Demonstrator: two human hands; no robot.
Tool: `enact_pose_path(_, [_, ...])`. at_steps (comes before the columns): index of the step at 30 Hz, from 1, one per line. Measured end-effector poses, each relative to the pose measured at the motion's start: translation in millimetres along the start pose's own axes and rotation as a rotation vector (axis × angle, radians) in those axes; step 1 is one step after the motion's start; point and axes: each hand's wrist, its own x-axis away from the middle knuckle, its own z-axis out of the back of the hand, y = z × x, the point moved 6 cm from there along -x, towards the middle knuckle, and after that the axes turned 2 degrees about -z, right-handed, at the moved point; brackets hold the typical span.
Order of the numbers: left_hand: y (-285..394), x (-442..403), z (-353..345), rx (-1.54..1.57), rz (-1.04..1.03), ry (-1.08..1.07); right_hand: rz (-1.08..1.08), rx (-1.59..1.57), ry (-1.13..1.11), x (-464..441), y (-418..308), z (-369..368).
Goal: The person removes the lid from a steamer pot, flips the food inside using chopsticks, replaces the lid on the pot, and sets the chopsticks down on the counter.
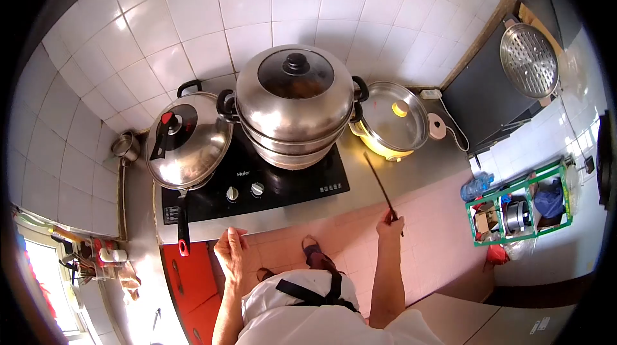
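My right hand (390,224) is closed around dark chopsticks (379,181), which point up and left toward the yellow electric pot (384,145) with a glass lid. In front of the counter's edge, my left hand (230,252) is raised with its fingers curled; nothing shows in it. It is nearest to the handle of the lidded frying pan (193,145) on the black stove (257,184). A large steel steamer (292,120) with a domed, glass-topped lid stands on the stove between the pan and the yellow pot.
A small steel cup (125,147) sits at the counter's left. Utensils (77,261) stand in a holder at lower left. On the right are a perforated steamer plate (529,61), a pink round object (436,126) with a white cord, and a green rack (522,207) holding pots.
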Motion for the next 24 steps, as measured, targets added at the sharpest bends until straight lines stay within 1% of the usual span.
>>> enact_pose_path(2, [-1.3, 1.8, 1.5, 0.003, 0.003, 0.012, -0.005, -0.019, 0.015, -46.7, 7.6, 21.7])
enact_pose_path(3, [-4.3, 2.7, 2.8, 0.005, 0.033, 0.002, -0.045, 0.042, -0.017, -62.4, 15.7, 25.3])
enact_pose_path(4, [-4.2, 2.8, 2.8, 0.008, 0.062, -0.007, -0.085, 0.106, -0.05, -63.4, 23.3, 19.6])
enact_pose_path(5, [-0.6, 3.7, 3.2, 0.014, 0.058, 0.01, -0.137, 0.053, -0.047, -64.8, 34.2, 14.7])
enact_pose_path(8, [6.3, 8.0, 0.1, 0.112, 0.077, 0.01, -0.156, 0.056, -0.089, -66.4, 64.5, -10.0])
enact_pose_path(9, [3.5, 9.8, 0.2, 0.069, 0.074, 0.013, -0.229, 0.039, -0.14, -84.6, 76.1, -14.3])
enact_pose_path(10, [2.2, 11.1, 0.8, 0.025, 0.072, 0.016, -0.239, 0.053, -0.151, -91.4, 87.0, -22.7])
enact_pose_path(12, [1.2, 12.8, 3.2, 0.033, 0.073, 0.025, -0.286, 0.066, -0.124, -103.2, 105.5, -33.4])
enact_pose_path(14, [-8.5, 15.8, 4.3, -0.015, 0.108, -0.017, -0.283, 0.048, -0.176, -91.6, 121.7, -43.6])
enact_pose_path(16, [-10.8, 17.1, 6.3, -0.013, 0.097, 0.005, -0.281, 0.025, -0.226, -92.8, 131.4, -50.4])
enact_pose_path(18, [-12.2, 16.8, 9.0, -0.034, 0.082, 0.004, -0.297, 0.118, -0.182, -117.8, 141.5, -45.6])
enact_pose_path(19, [-10.0, 15.9, 10.5, -0.031, 0.079, 0.016, -0.311, 0.128, -0.076, -104.3, 142.3, -42.8])
enact_pose_path(23, [-9.4, 15.8, 14.6, -0.063, 0.113, 0.038, -0.278, 0.221, -0.15, -111.4, 145.3, -34.3])
enact_pose_path(24, [-11.8, 15.1, 14.9, -0.055, 0.118, 0.041, -0.328, 0.244, -0.128, -110.2, 145.7, -29.5])
